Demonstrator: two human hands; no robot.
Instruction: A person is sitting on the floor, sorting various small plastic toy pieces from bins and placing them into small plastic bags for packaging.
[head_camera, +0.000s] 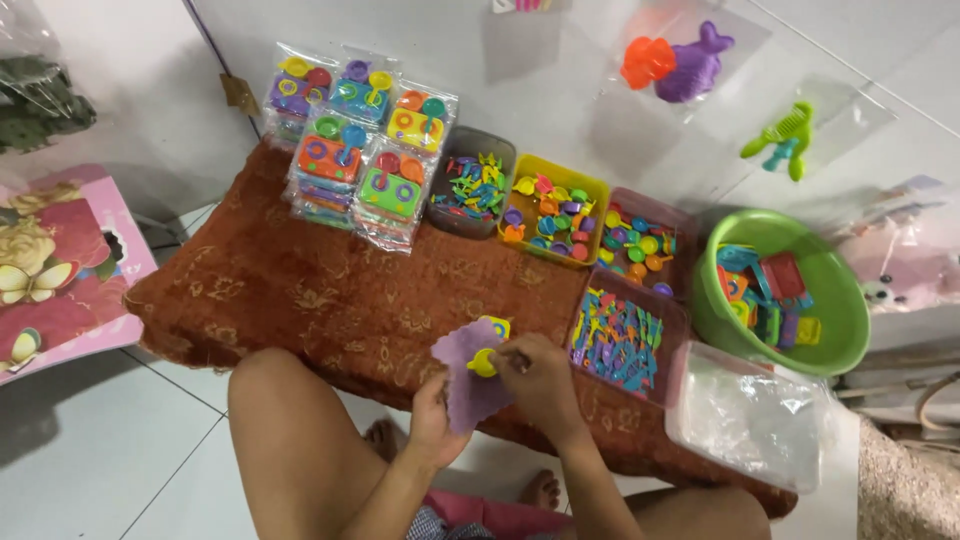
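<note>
1. Head view: the left hand grips the lower left edge of a flat purple plastic toy tray, its fingers folded around the piece and holding it up above the brown-red patterned mat.
2. The right hand comes in from the other side and pinches a small yellow plastic toy piece against the face of the purple tray; the two hands are close together, nearly touching across the tray.
3. Just above the yellow piece, a second small yellow-and-blue part peeks out behind the tray's top edge; what it is remains unclear from here.
4. Just right of the right hand sits a clear tub of thin multicoloured plastic utensils.
5. Further right and a bit nearer lies a clear lidded box of plastic bags, and beyond it a round green plastic basin holding toy stoves.
6. Ahead of the hands stand a yellow tub of little cups and pots, a grey tub of small coloured pieces and a pinkish tub of tiny plates.
7. Ahead and to the left of the left hand, bagged toy sets are stacked in a heap.
8. Both bare knees frame the hands from below.
</note>
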